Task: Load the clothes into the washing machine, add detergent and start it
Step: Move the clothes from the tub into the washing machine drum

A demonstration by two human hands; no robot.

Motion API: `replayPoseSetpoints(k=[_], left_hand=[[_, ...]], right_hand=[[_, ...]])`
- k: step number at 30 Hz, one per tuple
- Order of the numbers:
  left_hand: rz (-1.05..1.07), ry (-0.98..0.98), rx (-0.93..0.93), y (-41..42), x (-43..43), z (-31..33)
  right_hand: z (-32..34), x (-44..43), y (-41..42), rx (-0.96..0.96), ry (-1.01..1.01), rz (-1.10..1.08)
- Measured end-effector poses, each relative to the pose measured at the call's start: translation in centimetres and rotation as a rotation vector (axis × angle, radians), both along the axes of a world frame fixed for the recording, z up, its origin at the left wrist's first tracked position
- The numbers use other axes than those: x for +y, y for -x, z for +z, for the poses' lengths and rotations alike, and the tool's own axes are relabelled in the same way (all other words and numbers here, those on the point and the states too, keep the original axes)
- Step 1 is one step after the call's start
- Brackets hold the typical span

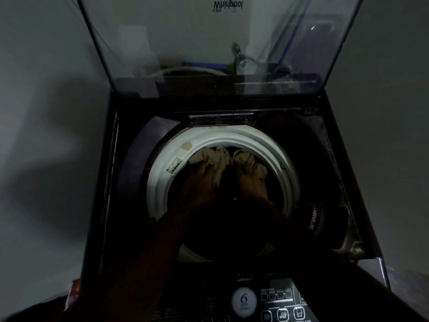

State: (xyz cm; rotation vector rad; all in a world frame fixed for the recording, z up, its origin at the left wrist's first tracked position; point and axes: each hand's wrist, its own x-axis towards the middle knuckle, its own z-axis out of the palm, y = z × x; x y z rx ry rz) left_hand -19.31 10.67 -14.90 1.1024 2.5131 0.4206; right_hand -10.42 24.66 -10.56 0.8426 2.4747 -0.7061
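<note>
Nearest the camera sits the dark control panel point(274, 303) with its round white dial and lit icons; past it the top-loading washing machine point(130, 182) stands with its clear glass lid point(176, 43) raised against the wall. Both forearms reach over the white plastic drum rim point(162, 173) into the tub. The left hand point(202, 182) rests on the pale beige clothes point(216, 159) with fingers curled into the fabric, seemingly gripping it; the right hand point(253, 180) lies on the heap, though the dimness hides whether it grips. To the right is the dark drawer marked DETERGENT point(313, 218). The cloth looks soft, light and limp, so it will likely bunch and sag; grab handfuls.
</note>
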Motion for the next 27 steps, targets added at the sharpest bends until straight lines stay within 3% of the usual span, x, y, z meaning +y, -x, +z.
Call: replayPoseSetpoints(k=[3, 5, 10, 15, 22, 27], left_hand=[[0.068, 0.082, -0.217, 1.3, 0.2, -4.0], [0.092, 0.173, -0.217, 1.9, 0.4, -4.4], [0.199, 0.244, -0.358, 1.9, 1.1, -0.5], [0.139, 0.085, -0.133, -1.3, 0.8, 4.7], [0.159, -0.072, 0.039, -7.0, 1.4, 9.4], [0.176, -0.181, 0.032, -13.5, 3.2, 13.0]], right_hand=[[0.0, 0.5, -0.8, 0.05, 0.046, 0.083], [0.6, 0.9, -1.3, 0.08, 0.075, 0.073], [2.6, 1.5, -2.3, 0.193, 0.091, 0.024], [5.2, 0.6, -4.4, 0.275, 0.041, -0.03], [8.4, 1.1, -8.2, 0.401, 0.007, -0.119], [11.1, 3.9, -13.0, 0.583, 0.007, -0.168]])
